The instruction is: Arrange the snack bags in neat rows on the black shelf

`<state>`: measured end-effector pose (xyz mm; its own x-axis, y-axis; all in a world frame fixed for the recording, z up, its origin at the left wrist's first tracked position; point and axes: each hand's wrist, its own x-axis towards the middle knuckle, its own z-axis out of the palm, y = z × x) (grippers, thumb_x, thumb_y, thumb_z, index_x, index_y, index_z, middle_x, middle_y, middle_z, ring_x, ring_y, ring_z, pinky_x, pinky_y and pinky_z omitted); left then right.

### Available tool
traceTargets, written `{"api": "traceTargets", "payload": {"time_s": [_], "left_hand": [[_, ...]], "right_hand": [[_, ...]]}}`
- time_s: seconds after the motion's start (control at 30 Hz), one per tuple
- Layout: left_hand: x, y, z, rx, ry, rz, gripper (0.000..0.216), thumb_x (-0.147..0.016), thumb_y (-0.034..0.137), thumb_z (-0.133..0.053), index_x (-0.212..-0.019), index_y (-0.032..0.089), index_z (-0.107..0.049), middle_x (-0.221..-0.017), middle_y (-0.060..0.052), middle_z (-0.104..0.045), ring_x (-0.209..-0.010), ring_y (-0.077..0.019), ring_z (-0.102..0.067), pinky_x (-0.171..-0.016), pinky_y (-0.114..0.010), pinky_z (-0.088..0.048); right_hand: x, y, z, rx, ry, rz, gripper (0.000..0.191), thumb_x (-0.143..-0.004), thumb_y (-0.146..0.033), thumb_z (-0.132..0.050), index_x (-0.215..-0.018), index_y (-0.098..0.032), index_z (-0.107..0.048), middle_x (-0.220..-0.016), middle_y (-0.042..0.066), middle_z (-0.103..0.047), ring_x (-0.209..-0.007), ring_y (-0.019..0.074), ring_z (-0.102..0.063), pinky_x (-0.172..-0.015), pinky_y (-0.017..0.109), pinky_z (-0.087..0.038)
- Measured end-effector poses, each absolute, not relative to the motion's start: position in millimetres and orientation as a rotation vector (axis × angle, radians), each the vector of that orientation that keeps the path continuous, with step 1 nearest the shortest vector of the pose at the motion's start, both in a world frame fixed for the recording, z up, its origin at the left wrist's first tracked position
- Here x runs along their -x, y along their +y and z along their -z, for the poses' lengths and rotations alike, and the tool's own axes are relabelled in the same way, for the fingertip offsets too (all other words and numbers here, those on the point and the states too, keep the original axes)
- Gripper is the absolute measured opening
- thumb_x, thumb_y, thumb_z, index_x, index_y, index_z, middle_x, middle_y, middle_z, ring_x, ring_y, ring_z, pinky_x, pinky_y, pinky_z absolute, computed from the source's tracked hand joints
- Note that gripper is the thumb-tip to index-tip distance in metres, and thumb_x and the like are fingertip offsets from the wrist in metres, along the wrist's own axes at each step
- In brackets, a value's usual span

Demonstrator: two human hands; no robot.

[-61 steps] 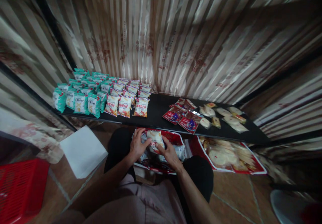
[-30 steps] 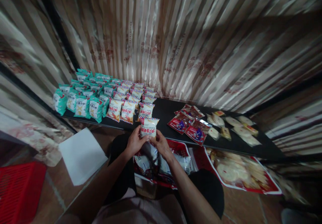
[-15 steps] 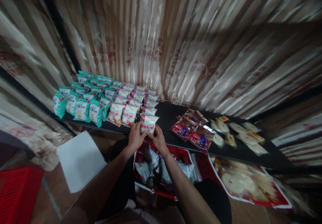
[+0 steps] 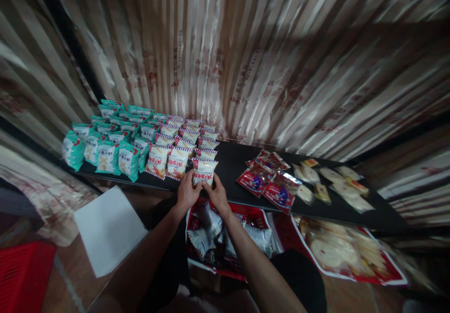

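The snack packet [image 4: 204,171], seen above the middle container two seconds ago, is now held upright at the front of a column of like packets [image 4: 207,144] on the black shelf [image 4: 228,167]; that column appears to be extended forward. It is gripped low between the left hand [image 4: 189,192] and the right hand [image 4: 217,193], fingers closed on its sides; whether its base is supported cannot be told. Silvery packets [image 4: 198,242] are held in the middle container [image 4: 202,265], flat pale packs [image 4: 326,252] in the right-hand container [image 4: 369,281].
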<state>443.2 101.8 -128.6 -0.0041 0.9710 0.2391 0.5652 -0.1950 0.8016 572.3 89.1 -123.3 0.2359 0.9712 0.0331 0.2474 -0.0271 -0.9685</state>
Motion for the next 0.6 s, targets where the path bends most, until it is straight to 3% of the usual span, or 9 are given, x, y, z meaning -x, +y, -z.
{"api": "traceTargets", "payload": {"time_s": [0.6], "left_hand": [[-449, 109, 124, -1.794, 1.547, -1.126, 0.061, -0.083, 0.026, -0.049, -0.141, 0.019, -0.029, -0.136, -0.013, -0.047, -0.124, -0.0257, -0.046, -0.104, -0.041, -0.037]], "right_hand": [[-569, 101, 125, 1.586, -1.219, -0.779, 0.059, -0.074, -0.056, -0.055, -0.118, -0.016, -0.056, -0.110, 0.011, -0.064, -0.098, 0.0248, -0.059, -0.088, 0.038, -0.045]]}}
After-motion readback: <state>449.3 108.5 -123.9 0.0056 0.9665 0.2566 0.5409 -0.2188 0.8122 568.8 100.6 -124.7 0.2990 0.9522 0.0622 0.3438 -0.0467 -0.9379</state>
